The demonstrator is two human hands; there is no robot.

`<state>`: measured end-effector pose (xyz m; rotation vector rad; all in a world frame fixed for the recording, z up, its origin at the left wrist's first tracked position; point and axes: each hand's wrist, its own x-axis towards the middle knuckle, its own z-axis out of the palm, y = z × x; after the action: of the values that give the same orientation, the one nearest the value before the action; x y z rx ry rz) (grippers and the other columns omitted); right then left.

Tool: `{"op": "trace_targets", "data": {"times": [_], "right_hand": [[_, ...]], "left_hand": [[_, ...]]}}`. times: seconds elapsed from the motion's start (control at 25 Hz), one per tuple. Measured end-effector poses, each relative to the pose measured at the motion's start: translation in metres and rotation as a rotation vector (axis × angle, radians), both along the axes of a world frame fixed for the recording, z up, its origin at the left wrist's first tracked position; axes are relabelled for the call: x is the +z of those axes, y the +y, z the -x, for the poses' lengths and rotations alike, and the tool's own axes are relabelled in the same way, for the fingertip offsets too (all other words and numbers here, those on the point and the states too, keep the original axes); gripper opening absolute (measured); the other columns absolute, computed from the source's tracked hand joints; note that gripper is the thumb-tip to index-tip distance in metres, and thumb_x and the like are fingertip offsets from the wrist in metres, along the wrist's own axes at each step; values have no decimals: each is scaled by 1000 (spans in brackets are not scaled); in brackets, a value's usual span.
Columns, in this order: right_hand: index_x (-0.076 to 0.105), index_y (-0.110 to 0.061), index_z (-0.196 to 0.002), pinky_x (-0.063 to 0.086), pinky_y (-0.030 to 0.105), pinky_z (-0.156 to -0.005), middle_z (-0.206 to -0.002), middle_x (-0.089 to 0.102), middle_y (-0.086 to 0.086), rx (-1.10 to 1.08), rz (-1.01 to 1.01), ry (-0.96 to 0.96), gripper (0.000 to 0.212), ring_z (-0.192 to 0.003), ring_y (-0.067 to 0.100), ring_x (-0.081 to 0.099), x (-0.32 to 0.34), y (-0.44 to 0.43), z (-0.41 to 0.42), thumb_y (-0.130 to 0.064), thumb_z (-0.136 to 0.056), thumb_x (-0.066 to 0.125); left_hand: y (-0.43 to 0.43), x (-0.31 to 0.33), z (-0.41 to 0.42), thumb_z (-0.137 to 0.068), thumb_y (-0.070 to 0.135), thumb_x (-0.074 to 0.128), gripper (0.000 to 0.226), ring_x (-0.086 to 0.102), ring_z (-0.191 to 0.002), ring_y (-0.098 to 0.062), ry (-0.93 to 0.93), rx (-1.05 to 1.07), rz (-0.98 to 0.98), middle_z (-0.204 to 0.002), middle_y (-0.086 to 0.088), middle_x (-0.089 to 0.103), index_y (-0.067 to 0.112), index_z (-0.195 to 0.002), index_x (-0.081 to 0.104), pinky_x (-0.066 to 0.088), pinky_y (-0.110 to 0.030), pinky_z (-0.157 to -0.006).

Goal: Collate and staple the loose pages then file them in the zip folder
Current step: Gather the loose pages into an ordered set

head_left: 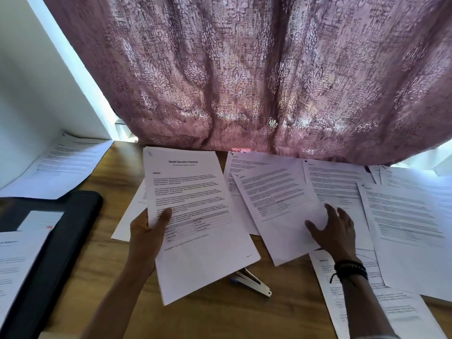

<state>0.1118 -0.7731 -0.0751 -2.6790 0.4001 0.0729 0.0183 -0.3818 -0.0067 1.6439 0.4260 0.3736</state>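
Observation:
My left hand (pixel 149 231) holds up a printed title page (pixel 195 216) by its left edge, thumb on top, lifted above the wooden table (pixel 220 314). My right hand (pixel 335 231) lies with spread fingers on a loose page (pixel 276 199) in a fan of several overlapping sheets on the right. A stapler (pixel 252 281) lies on the table, partly hidden under the lower corner of the held page. The black zip folder (pixel 51 241) lies at the left with sheets resting on it.
A mauve patterned curtain (pixel 244 74) hangs over the table's far edge. More pages (pixel 61 162) lie at the far left against a white wall. Other sheets (pixel 415 228) cover the table's right side, and one sheet (pixel 367 309) lies under my right forearm.

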Motion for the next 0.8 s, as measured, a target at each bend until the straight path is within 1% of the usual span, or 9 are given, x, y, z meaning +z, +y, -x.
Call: {"op": "trace_targets", "data": {"times": [0.16, 0.28, 0.4, 0.48, 0.52, 0.6, 0.68, 0.72, 0.8], "right_hand": [[32, -20, -149, 37, 56, -103, -143, 39, 22, 19, 41, 132, 96, -131, 43, 39, 10, -10, -14, -56, -73, 78], [33, -19, -147, 41, 53, -100, -138, 42, 24, 4, -41, 152, 103, -125, 44, 45, 15, -14, -21, -54, -65, 85], [40, -20, -144, 46, 49, -97, -136, 53, 20, 54, -135, 91, 87, -123, 40, 52, 19, -16, -24, -31, -71, 87], [47, -27, -142, 53, 49, -90, -134, 59, 16, 95, -212, -7, 74, -120, 36, 56, 26, -16, -23, -12, -77, 80], [49, -29, -141, 55, 46, -86, -135, 59, 12, 129, -265, -51, 71, -122, 34, 56, 30, -15, -20, -5, -79, 75], [57, -33, -132, 51, 34, -89, -131, 60, 0, 189, -433, -134, 62, -122, 25, 57, 42, -11, -12, 4, -84, 68], [65, -36, -116, 52, 30, -94, -122, 63, -16, 192, -721, -167, 52, -114, 10, 61, 54, -2, -1, 7, -86, 65], [68, -34, -115, 54, 28, -92, -121, 65, -18, 185, -883, -160, 47, -113, 9, 63, 59, 3, 5, 4, -86, 67], [68, -23, -122, 57, 34, -90, -123, 69, -6, 181, -1157, -117, 45, -114, 17, 66, 63, 11, 16, -10, -79, 72]], "left_hand": [[-9, 0, -3, -91, 15, 62, 12, 72, -80, -12, 15, -19, 5, -92, 12, 74, 22, -100, 67, 56, -20, -58], [-13, -1, -3, -92, 16, 62, 13, 71, -80, -9, 28, -25, -7, -92, 11, 74, 18, -104, 66, 55, -18, -57], [-15, 1, -3, -91, 17, 62, 12, 71, -80, -9, 31, -40, 26, -90, 18, 74, 22, -102, 65, 56, -18, -58], [-16, 4, -4, -91, 17, 62, 11, 72, -79, -10, 34, -43, 70, -89, 18, 74, 24, -100, 66, 56, -19, -57], [-17, 5, -5, -92, 17, 62, 11, 72, -78, -12, 38, -45, 104, -89, 16, 75, 23, -100, 66, 57, -20, -57], [-19, 8, -6, -92, 17, 61, 12, 73, -79, -16, 54, -52, 184, -90, 11, 76, 21, -102, 66, 57, -22, -57], [-23, 10, -9, -92, 16, 60, 14, 73, -80, -18, 64, -77, 270, -93, 5, 76, 18, -106, 66, 57, -23, -58], [-25, 11, -10, -92, 16, 60, 16, 74, -80, -18, 70, -85, 309, -94, 3, 76, 18, -107, 66, 57, -24, -58], [-29, 11, -14, -91, 18, 62, 20, 74, -84, -21, 81, -98, 376, -100, -1, 76, 17, -110, 67, 58, -29, -63]]}}
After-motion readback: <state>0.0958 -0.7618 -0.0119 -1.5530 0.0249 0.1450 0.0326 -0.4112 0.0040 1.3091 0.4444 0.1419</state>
